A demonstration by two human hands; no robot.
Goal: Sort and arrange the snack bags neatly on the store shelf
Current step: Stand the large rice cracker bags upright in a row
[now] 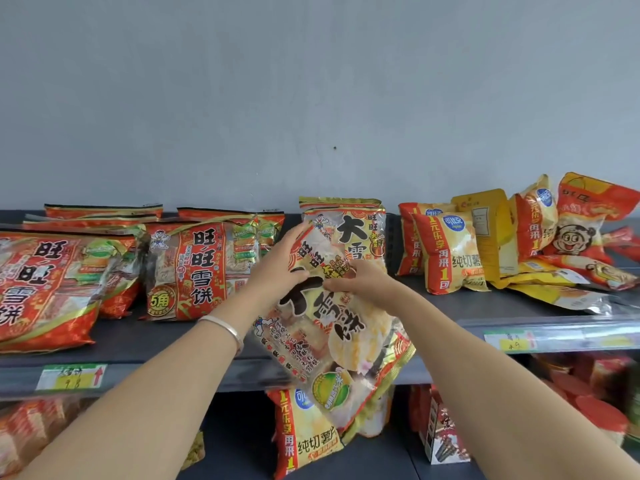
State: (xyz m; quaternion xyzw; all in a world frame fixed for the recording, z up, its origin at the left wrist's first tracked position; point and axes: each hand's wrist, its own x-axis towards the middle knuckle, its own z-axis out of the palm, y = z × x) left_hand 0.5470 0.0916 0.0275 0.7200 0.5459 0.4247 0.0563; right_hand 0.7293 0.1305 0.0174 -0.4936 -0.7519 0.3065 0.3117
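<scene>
A large clear rice-cracker bag [332,337] with black characters hangs tilted in front of the shelf edge [194,372]. My left hand [277,265] grips its upper left part and my right hand [360,282] pinches its top right. Behind it two matching bags [360,230] stand upright at the shelf's middle. Red rice-cracker bags [190,268] stand at centre left, with more red bags [45,289] at far left. On the right stand orange-yellow chip bags [443,254].
At far right a loose heap of red and yellow bags [571,244] lies tumbled. Price tags [71,375] sit on the shelf edge. The lower shelf holds a chip bag [304,434], a small box [443,434] and red packs [588,403]. A grey wall backs the shelf.
</scene>
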